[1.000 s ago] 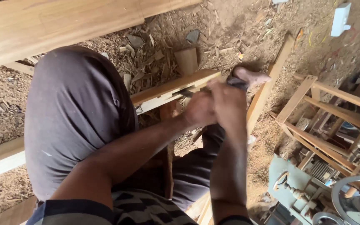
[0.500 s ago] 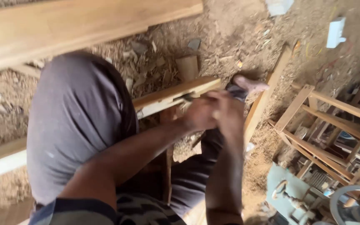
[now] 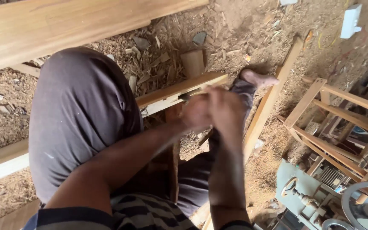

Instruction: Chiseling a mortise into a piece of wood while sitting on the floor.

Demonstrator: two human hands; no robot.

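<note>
- Both hands blurred: left hand point(image 3: 196, 111) and right hand point(image 3: 226, 108) pressed together; cannot tell what they grasp.
- They sit over the end of a long wooden rail point(image 3: 179, 90), which runs under the raised knee point(image 3: 81, 115).
- Wood shavings point(image 3: 150, 51) cover the ground; green machine point(image 3: 320, 200) at lower right.

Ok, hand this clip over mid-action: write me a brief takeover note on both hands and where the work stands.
Left hand: blurred by motion, close against the right over the long wooden rail; grip cannot be made out.
Right hand: also blurred, beside the left; a dark tool tip shows at the rail's notched end.
Rail runs across under the raised knee, braced by the leg; bare foot rests beyond it on shavings.
Done: a notch shows near the rail's end. What is left cannot be judged from here.
</note>
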